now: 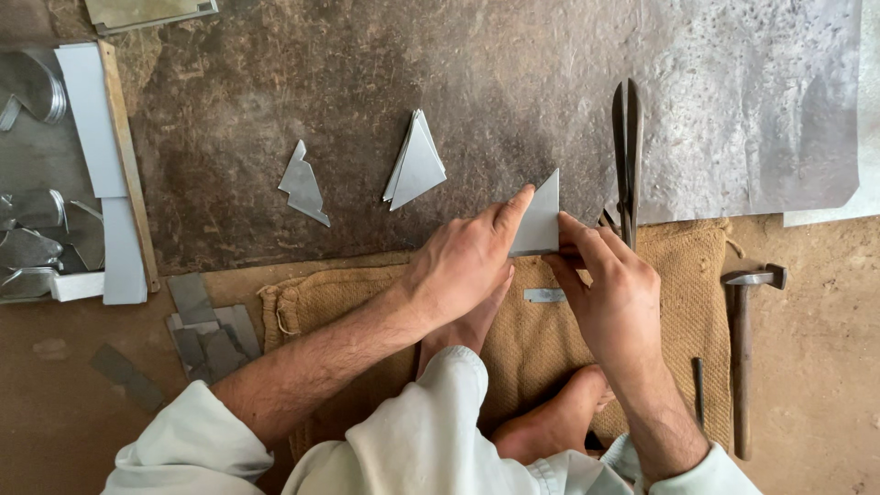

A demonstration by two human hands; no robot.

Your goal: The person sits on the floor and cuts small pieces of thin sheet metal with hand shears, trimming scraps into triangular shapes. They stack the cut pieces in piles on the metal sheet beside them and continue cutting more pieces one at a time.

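Note:
Both hands hold one grey triangular sheet-metal piece upright over the edge of a dark metal slab. My left hand pinches its left side, index finger along the top edge. My right hand grips its right lower corner. A stack of similar metal triangles lies on the slab just beyond, with an irregular offcut to its left. Long metal shears lie closed right of the held piece.
A burlap sack covers the floor under my bare feet. A hammer and a thin rod lie at right. Metal strips, curved pieces and flat scraps sit at left.

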